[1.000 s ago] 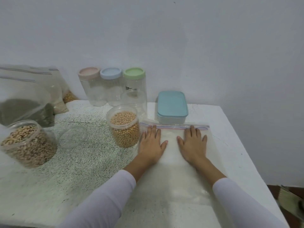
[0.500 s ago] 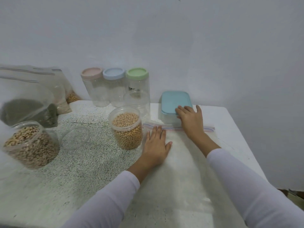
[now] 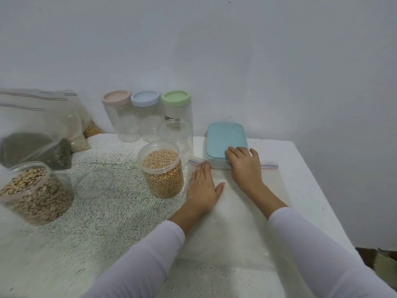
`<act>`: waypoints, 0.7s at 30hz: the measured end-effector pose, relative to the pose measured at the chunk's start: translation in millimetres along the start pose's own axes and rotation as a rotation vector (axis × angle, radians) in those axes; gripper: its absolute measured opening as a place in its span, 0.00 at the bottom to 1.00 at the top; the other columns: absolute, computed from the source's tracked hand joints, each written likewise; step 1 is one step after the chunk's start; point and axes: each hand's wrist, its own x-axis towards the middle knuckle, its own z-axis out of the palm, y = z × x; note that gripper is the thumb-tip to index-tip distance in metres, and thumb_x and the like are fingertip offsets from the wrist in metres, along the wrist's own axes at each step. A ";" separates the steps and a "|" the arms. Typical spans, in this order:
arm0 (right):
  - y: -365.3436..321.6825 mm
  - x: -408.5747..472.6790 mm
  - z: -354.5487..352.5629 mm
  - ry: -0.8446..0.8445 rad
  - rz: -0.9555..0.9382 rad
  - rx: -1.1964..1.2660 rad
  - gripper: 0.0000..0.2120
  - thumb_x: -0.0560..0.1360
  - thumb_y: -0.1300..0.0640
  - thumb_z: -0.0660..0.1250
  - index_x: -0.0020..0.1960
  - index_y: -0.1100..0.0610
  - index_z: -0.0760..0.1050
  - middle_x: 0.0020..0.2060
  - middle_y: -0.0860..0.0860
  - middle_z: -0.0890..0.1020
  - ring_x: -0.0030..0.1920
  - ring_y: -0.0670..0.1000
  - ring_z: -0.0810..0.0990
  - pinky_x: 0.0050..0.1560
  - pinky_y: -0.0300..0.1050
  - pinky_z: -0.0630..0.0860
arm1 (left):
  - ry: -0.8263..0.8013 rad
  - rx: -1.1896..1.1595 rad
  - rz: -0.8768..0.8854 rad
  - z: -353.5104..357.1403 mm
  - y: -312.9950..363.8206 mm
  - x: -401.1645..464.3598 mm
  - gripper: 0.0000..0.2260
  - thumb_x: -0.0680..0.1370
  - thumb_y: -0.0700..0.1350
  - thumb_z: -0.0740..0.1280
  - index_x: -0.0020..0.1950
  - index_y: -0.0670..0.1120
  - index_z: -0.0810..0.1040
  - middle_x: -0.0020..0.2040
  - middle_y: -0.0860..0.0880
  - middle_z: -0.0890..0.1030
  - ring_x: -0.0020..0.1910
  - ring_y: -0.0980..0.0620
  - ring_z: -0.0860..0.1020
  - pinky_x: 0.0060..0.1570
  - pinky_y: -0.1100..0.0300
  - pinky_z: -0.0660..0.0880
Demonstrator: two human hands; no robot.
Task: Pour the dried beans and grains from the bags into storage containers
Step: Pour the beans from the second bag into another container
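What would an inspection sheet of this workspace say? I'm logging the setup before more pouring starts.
Surface: speckled white table, against a plain wall.
Job's things: open jar of chickpeas; open jar of mixed beans; three lidded empty jars; blue-lidded box; flat empty zip bag; filled bags.
Clutter: loose clear lid.
Grip: left hand flat on bag; right hand on box.
Cables: nothing seen.
Surroundings: object at lower right, unclear.

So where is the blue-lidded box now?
In the head view the box stands right of centre at the table's back, by the wall, right of the green-lidded jar; the right hand rests on its near corner.
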 end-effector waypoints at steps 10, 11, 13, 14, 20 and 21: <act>-26.8 24.2 -27.3 0.009 0.201 0.184 0.17 0.57 0.65 0.57 0.41 0.64 0.80 0.39 0.57 0.83 0.42 0.60 0.81 0.54 0.60 0.71 | 0.224 -0.353 0.007 -33.9 20.8 -6.4 0.20 0.80 0.38 0.58 0.72 0.39 0.61 0.69 0.43 0.67 0.68 0.46 0.65 0.63 0.57 0.63; -32.0 30.5 -31.5 0.086 0.194 0.214 0.16 0.57 0.67 0.58 0.40 0.63 0.80 0.37 0.56 0.83 0.39 0.59 0.81 0.50 0.60 0.74 | 0.264 -0.393 -0.008 -43.3 24.2 -6.5 0.19 0.80 0.37 0.57 0.72 0.40 0.62 0.69 0.44 0.67 0.68 0.47 0.66 0.62 0.57 0.64; -47.5 44.8 -39.8 0.194 0.175 0.283 0.15 0.56 0.69 0.60 0.39 0.63 0.80 0.34 0.55 0.83 0.35 0.58 0.81 0.44 0.56 0.76 | 0.355 -0.438 -0.031 -63.5 27.9 -5.5 0.19 0.80 0.35 0.56 0.71 0.40 0.64 0.68 0.45 0.69 0.67 0.48 0.67 0.62 0.57 0.65; -57.0 51.1 -44.1 0.209 0.177 0.319 0.14 0.57 0.69 0.60 0.39 0.62 0.80 0.34 0.54 0.83 0.35 0.58 0.80 0.43 0.55 0.76 | 0.403 -0.453 -0.043 -73.4 28.2 -4.7 0.18 0.79 0.35 0.57 0.70 0.40 0.65 0.67 0.44 0.70 0.67 0.48 0.67 0.62 0.57 0.65; -126.4 82.4 -65.6 0.074 0.221 0.637 0.18 0.65 0.64 0.54 0.45 0.62 0.81 0.42 0.55 0.83 0.46 0.57 0.79 0.49 0.53 0.72 | 0.609 -0.633 -0.080 -133.9 3.4 -19.8 0.18 0.74 0.30 0.60 0.61 0.43 0.72 0.58 0.48 0.75 0.56 0.53 0.74 0.57 0.59 0.72; -142.3 89.4 -67.7 0.071 0.206 0.692 0.18 0.65 0.64 0.54 0.45 0.62 0.81 0.43 0.55 0.83 0.46 0.56 0.78 0.49 0.52 0.73 | 0.642 -0.639 -0.089 -145.3 -8.0 -26.1 0.18 0.74 0.30 0.60 0.61 0.44 0.73 0.57 0.49 0.75 0.55 0.54 0.74 0.56 0.62 0.72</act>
